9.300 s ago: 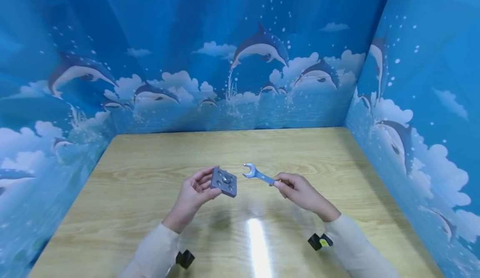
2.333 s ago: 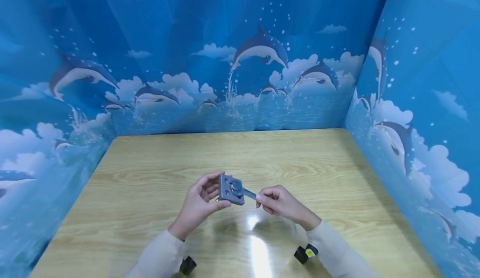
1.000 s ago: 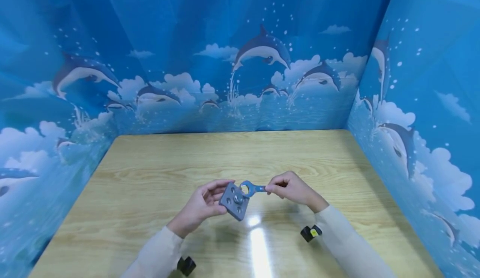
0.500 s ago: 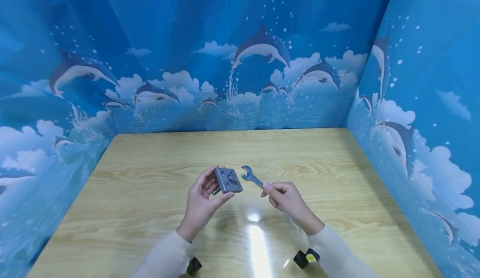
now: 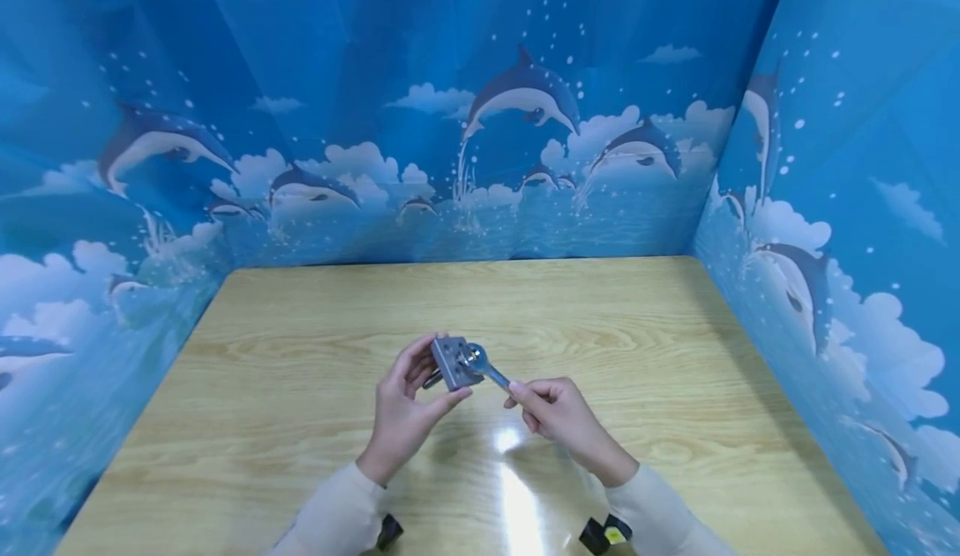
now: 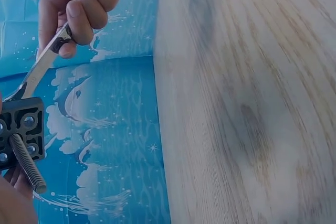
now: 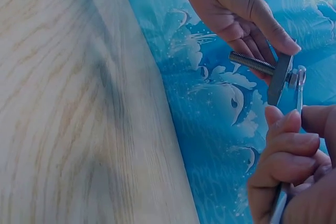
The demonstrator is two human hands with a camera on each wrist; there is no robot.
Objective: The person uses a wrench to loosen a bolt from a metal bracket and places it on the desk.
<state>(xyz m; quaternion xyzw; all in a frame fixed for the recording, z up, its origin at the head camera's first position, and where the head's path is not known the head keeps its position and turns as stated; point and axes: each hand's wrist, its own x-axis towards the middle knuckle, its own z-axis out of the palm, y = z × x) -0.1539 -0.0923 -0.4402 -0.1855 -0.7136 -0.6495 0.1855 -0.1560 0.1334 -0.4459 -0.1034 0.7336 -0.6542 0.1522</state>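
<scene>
Above the table, my left hand (image 5: 397, 418) holds a grey square metal plate (image 5: 447, 374) by its edges, thumb on the near side. A long threaded bolt (image 7: 252, 62) passes through the plate and sticks out towards the palm; its shaft (image 6: 27, 163) also shows in the left wrist view. On the other face sits the hex end (image 7: 292, 78) of the bolt. My right hand (image 5: 562, 418) grips the handle of a wrench (image 5: 497, 378) between thumb and curled fingers. The wrench's head overlaps the hex end, seen edge-on beside it in the right wrist view.
A wood-grain table (image 5: 337, 306) lies below both hands, with a bright light reflection near its front. Blue dolphin-print sheets (image 5: 360, 122) stand along the back and sides. A black wrist camera (image 5: 596, 535) is strapped at the right sleeve; another is at the left.
Half a second ago the wrench's jaw stood apart from the plate; now its head overlaps the bolt's hex end. My right hand has moved slightly left and nearer. The plate has turned since one second ago.
</scene>
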